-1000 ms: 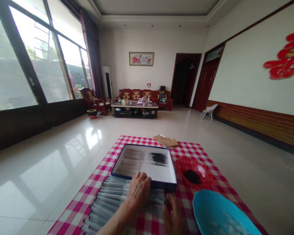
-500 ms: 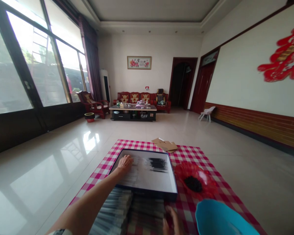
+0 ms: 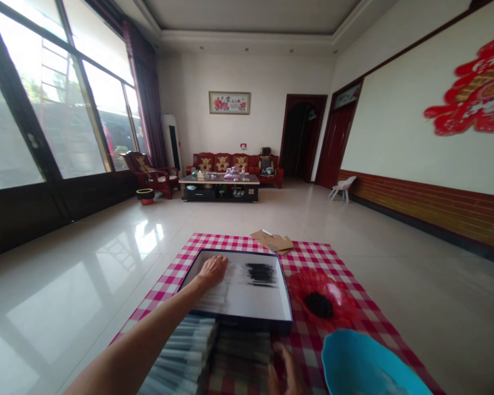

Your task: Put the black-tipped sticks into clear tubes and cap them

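My left hand [image 3: 212, 269] reaches into a shallow dark-rimmed box [image 3: 239, 315] on the pink checked cloth [image 3: 313, 258]. Its fingers look curled on the clear pen tubes lying at the box's left side. Black pen parts [image 3: 260, 272] lie in the box to the right of the hand. My right hand [image 3: 282, 373] rests low at the picture's bottom edge, fingers spread, beside a row of clear pen tubes [image 3: 185, 351] laid in front of the box.
A red dish [image 3: 340, 302] with small dark pieces stands right of the box. A blue bowl [image 3: 362, 365] sits at the bottom right. Cardboard pieces [image 3: 274, 241] lie at the cloth's far edge. Shiny tiled floor surrounds the cloth; a sofa and coffee table stand far back.
My left hand left the row of tubes in front of the box and stretched forward into the box's left side. The right hand stayed low near the bottom edge.
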The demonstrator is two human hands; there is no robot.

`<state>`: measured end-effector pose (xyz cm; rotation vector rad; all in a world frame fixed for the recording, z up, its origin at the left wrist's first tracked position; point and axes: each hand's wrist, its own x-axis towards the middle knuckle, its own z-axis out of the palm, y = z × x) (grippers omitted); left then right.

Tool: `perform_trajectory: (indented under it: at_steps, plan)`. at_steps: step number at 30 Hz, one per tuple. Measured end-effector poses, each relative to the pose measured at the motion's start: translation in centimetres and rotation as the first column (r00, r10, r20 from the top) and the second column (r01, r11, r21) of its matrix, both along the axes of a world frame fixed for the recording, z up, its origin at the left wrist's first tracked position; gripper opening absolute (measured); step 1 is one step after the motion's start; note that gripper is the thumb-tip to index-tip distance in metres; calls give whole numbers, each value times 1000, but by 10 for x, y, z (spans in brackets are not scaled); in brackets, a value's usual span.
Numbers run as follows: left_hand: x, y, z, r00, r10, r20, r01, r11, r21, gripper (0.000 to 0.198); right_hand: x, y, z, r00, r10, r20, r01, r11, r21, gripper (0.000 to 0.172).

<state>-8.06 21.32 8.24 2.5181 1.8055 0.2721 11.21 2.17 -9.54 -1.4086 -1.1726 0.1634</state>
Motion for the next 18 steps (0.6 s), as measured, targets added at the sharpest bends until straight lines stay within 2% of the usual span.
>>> perform_trajectory:
  at_steps: [3, 5, 6, 8, 10, 11, 14, 16, 18]
  plan:
    - [24, -30, 19, 989, -31, 141, 20, 996, 82, 23, 1, -1, 3, 999, 28, 18, -28, 1000, 5, 45]
    - [42, -62, 20, 968, -54, 243, 23, 992, 128, 28, 2, -1, 4, 999, 37, 28, -37, 999, -2, 45]
    - [50, -79, 16, 955, -66, 290, 26, 990, 138, 29, 2, -2, 5, 999, 39, 32, -39, 999, -8, 46]
    - [62, -112, -1, 917, -67, 393, 13, 990, 140, 32, 2, -3, 6, 998, 42, 38, -41, 999, -15, 47]
    - [71, -136, -26, 757, -20, 653, -70, 991, 112, 29, 1, -4, 7, 998, 48, 41, -47, 999, -17, 47]
    - [73, -143, -38, 694, 15, 720, -117, 989, 92, 28, 1, -5, 7, 998, 50, 42, -49, 999, -21, 47]
    - [76, -147, -66, 582, 48, 812, -203, 975, 88, 30, 2, -8, 10, 998, 41, 42, -40, 999, -25, 44]
    - [75, -143, -74, 536, 48, 843, -227, 970, 89, 32, 7, -9, 20, 998, 25, 64, -25, 1000, 5, 40]
    - [76, -140, -77, 514, 45, 857, -246, 964, 97, 34, 14, -6, 39, 993, 21, 118, -27, 998, 56, 35]
